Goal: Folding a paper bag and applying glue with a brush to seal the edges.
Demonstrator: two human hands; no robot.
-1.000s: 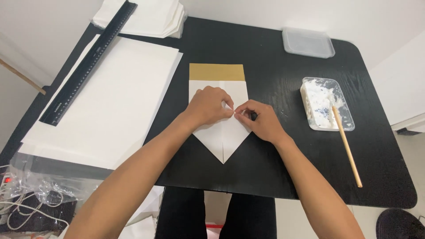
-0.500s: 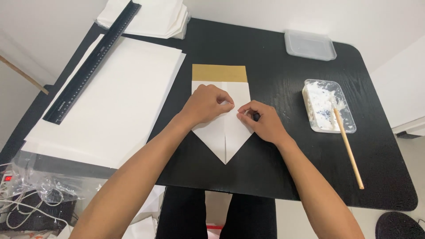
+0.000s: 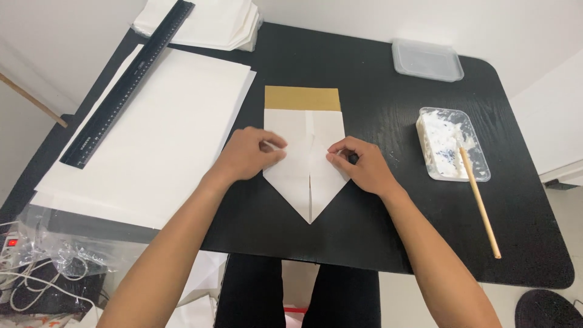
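Observation:
A white folded paper piece with a gold band across its far end lies on the black table; its near end comes to a point, with two flaps meeting along a centre seam. My left hand presses on the left flap, fingertips pinched at the paper. My right hand rests on the right flap, fingers curled onto its edge. The hands are now a little apart, each on its own side of the seam.
A stack of large white sheets lies at the left with a long black ruler across it. At the right stands a clear tray of white paste with a wooden stick. A plastic lid is far back.
My hands have moved apart from the centre seam, the left going left and the right going right, uncovering the middle of the folded paper.

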